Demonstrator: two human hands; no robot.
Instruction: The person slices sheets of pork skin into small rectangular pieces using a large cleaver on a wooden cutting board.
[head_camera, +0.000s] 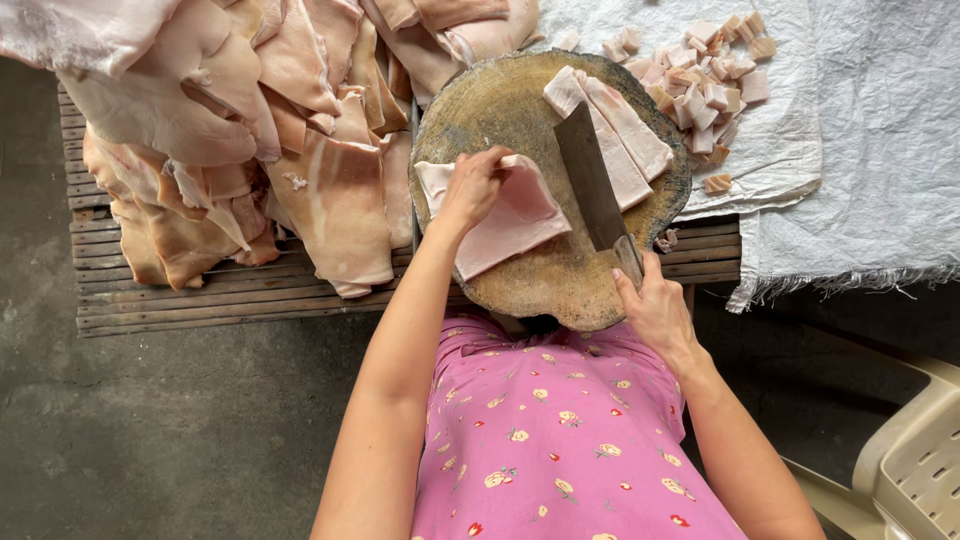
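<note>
1. At far left a slatted wooden bench (200, 305) stands on a grey concrete floor (150, 430). It bears a big heap of pale pork skin sheets (250, 130). The heap runs past the top edge of the view, so its full height cannot be seen, and it hides most of the bench top.
2. Next comes a round wooden chopping block (560, 280), worn and stained. Its left rim touches the heap.
3. The left hand (470, 190) rests on a folded slab of pork skin (510, 220) lying on the near left part of the block. The fingers are curled over the slab's upper edge and pinch it; the fingertips are tucked out of sight under the fold.
4. A cleaver (592, 190) lies blade-flat across the middle of the block, between the slab and two long strips (625, 135) at the block's far right.
5. The right hand (655, 310) is closed around the cleaver's handle at the block's near edge; the hand covers most of the handle.
6. Right of the block a white woven sheet (850, 150) is spread out, with a pile of small cut pieces (700, 90) on it.
7. At the lower right corner a beige plastic chair (915, 460) is cut off by the frame.
8. The person's pink flowered shirt (560, 440) fills the bottom middle and hides the block's support.
</note>
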